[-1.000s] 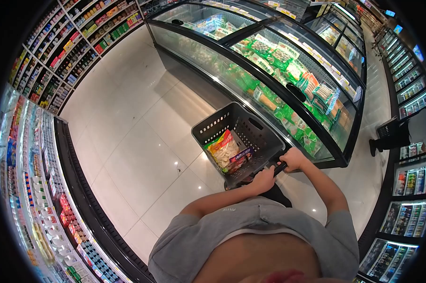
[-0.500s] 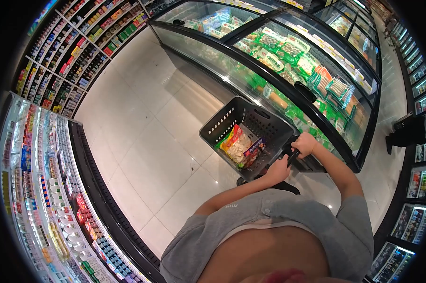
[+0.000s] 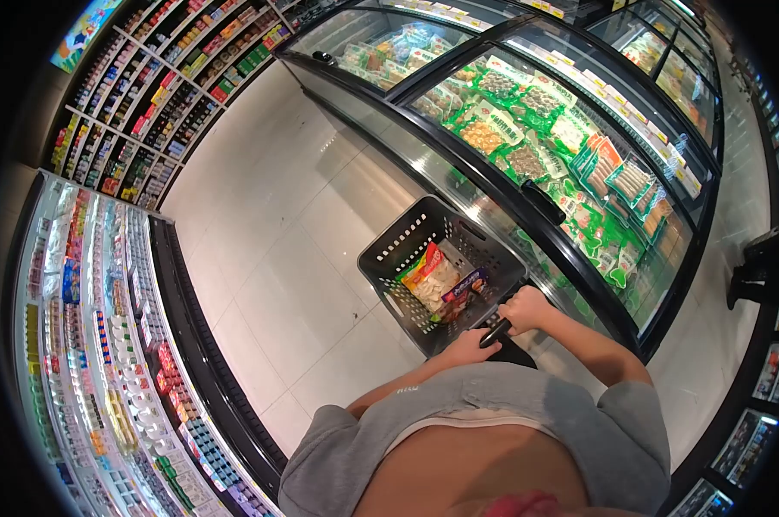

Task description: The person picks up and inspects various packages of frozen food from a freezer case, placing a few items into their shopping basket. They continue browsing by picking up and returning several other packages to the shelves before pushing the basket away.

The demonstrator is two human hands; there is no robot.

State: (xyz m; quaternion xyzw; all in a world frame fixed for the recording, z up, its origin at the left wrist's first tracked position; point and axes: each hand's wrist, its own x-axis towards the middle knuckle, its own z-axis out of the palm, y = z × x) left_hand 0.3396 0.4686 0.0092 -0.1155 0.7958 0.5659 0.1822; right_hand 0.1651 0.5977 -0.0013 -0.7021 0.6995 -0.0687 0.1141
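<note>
My left hand [image 3: 470, 348] is closed round the black cart handle [image 3: 495, 333], at its near end. On the far end of the same handle, my right hand [image 3: 527, 309] is wrapped round the grip. Just beyond both hands is a dark grey perforated basket [image 3: 395, 239]. Inside it lie a red, yellow and green bag [image 3: 431, 277] with pale contents and a purple packet [image 3: 465, 286], which touches the bag.
A glass-topped freezer [image 3: 527, 194] full of green packages stands close along the right of the basket. Stocked shelves [image 3: 131, 95] curve round the far left, with a refrigerated display [image 3: 114, 345] nearer. Pale floor tiles [image 3: 286, 284] lie between.
The basket, the handle and both hands have shifted left and slightly down in view. More of the freezer's packages show now. Both hands keep their hold on the handle.
</note>
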